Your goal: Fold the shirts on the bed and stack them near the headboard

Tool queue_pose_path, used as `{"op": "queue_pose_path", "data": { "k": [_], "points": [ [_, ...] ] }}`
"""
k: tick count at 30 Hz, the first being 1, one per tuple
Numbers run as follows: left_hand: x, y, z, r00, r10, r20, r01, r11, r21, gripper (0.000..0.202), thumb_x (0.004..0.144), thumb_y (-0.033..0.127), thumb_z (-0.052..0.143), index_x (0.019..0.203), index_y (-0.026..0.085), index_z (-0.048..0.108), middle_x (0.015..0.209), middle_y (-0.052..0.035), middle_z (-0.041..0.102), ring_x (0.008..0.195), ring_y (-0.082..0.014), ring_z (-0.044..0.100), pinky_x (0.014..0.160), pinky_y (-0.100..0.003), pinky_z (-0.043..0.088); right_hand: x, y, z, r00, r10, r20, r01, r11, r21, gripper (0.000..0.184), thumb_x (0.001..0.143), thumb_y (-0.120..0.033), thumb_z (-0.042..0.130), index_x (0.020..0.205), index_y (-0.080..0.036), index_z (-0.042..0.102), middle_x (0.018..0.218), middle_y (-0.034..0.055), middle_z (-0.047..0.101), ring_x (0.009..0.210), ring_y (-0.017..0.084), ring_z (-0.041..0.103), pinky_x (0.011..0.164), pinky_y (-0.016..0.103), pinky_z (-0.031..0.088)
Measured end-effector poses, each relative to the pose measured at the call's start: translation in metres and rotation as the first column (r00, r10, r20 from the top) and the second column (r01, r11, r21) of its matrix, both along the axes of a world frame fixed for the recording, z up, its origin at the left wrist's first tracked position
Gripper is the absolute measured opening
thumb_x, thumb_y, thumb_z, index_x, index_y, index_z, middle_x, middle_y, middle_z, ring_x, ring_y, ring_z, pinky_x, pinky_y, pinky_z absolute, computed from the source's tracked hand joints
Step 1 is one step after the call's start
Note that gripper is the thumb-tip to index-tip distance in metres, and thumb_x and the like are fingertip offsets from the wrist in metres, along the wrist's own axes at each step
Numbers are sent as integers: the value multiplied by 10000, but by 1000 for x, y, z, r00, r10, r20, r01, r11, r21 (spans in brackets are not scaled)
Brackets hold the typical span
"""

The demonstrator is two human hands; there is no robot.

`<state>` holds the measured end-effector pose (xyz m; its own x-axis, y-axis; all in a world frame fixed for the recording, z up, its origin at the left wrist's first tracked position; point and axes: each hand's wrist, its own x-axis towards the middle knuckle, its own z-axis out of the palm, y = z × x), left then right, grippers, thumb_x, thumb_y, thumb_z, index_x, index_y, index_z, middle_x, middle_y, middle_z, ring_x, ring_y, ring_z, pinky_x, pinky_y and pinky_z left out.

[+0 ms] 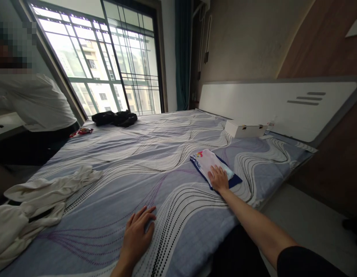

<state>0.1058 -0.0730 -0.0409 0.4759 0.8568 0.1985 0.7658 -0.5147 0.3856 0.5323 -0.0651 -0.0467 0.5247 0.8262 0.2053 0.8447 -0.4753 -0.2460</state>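
Smoothing seems the present step, the folded white-and-navy garments (208,161), near the white box (250,132), being covered by the right hand (219,179), fingers slightly spread, the left hand (139,231) loosely parted, empty, farther from it; even palm pressure seems called for next.
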Motion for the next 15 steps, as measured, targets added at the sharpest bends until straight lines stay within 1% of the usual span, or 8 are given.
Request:
{"op": "queue_pose_path", "data": {
  "k": [2,4,5,7,9,11,13,15],
  "points": [
    [3,1,-3,999,27,-24,-27,999,17,370,906,365,455,1228,344,637,1495,16,537,1451,-249,393,1205,-559,259,-27,-22,-7,998,-39,51,36,998,55,646,1008,-473,316,1577,-169,295,1658,108,206,1525,312,135,1217,510,118],
    [8,2,-7,996,69,-56,-67,997,37,504,923,410,430,1409,315,527,1560,-35,447,1477,-276,344,1202,-582,242,-62,-43,-14,997,-39,62,36,998,52,724,969,-504,383,1595,-171,240,1675,100,113,1529,363,81,1206,552,127],
    [11,2,-8,993,88,-74,-85,995,43,542,929,429,416,1451,300,488,1580,-53,411,1488,-293,319,1199,-600,230,-82,-52,-16,998,-7,56,5,999,33,738,948,-518,415,1595,-206,245,1678,79,97,1527,383,70,1199,572,129],
    [15,-1,-9,987,115,-109,-111,993,39,568,942,451,384,1482,290,456,1604,-68,359,1504,-318,274,1194,-633,201,-122,-67,-18,991,135,20,-135,991,-21,687,940,-528,424,1576,-300,301,1674,30,134,1523,395,85,1196,584,126],
    [16,-11,-6,980,131,-147,-129,991,21,580,951,460,361,1502,292,429,1626,-68,306,1517,-329,228,1195,-652,166,-159,-77,-17,950,312,-21,-312,948,-55,624,957,-535,394,1554,-364,336,1664,0,184,1522,388,104,1201,577,117],
    [14,-24,-1,973,134,-189,-137,991,-3,595,952,470,358,1523,305,391,1646,-59,250,1529,-332,180,1199,-661,131,-190,-81,-13,889,456,-41,-458,887,-65,617,958,-562,390,1547,-387,338,1662,-7,189,1523,390,90,1202,585,95],
    [8,-36,4,968,117,-222,-126,992,-31,605,948,490,373,1536,347,350,1659,-35,210,1537,-327,147,1198,-670,104,-213,-78,-9,833,551,-53,-553,830,-69,636,939,-605,419,1538,-405,349,1664,-7,178,1522,405,63,1193,619,63],
    [-3,-43,7,965,114,-237,-129,990,-50,618,940,530,392,1538,388,324,1665,-21,189,1540,-332,133,1188,-691,89,-229,-69,-3,782,620,-70,-624,777,-86,666,914,-649,445,1532,-417,353,1665,-1,172,1521,415,51,1179,655,31]
  ]
}}
